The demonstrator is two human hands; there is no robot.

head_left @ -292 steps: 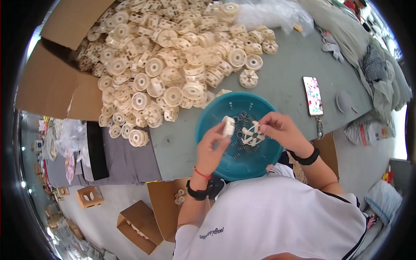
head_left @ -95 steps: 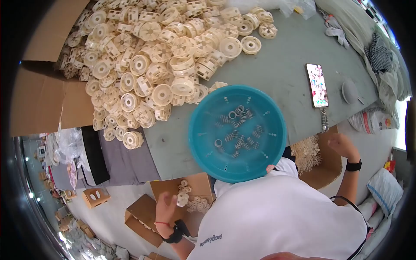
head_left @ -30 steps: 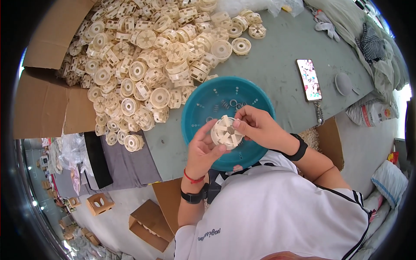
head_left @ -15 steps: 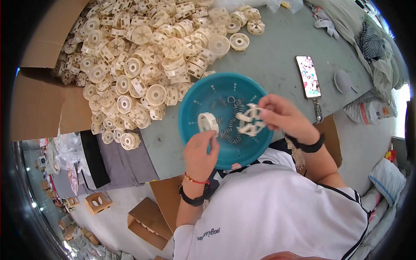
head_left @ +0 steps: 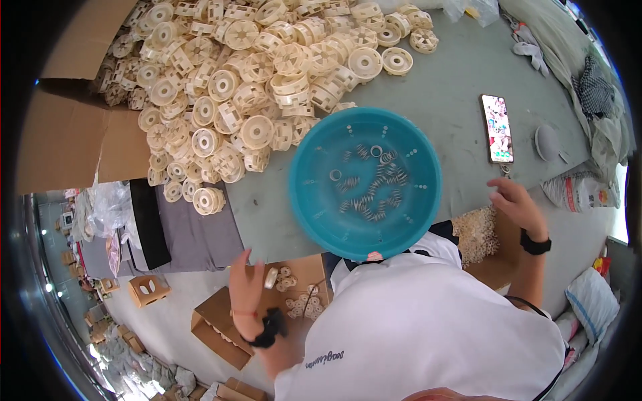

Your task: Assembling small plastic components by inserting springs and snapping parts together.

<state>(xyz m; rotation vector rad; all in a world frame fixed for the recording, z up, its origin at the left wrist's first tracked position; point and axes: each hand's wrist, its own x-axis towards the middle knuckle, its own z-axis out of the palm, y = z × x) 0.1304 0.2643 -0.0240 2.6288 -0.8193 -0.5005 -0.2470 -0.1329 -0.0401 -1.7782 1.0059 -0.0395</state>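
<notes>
Either side of teal bowl (head_left: 304, 194), left hand (head_left: 246, 286) spread open beside white ring (head_left: 271, 277), right hand (head_left: 521, 206) loosely open

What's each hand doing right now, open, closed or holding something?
Left hand: open, fingers apart, with a cream ring-shaped part just beside it.
Right hand: open, nothing visibly held.

Dark lettering (head_left: 324, 359) on white shirt (head_left: 428, 327)
</notes>
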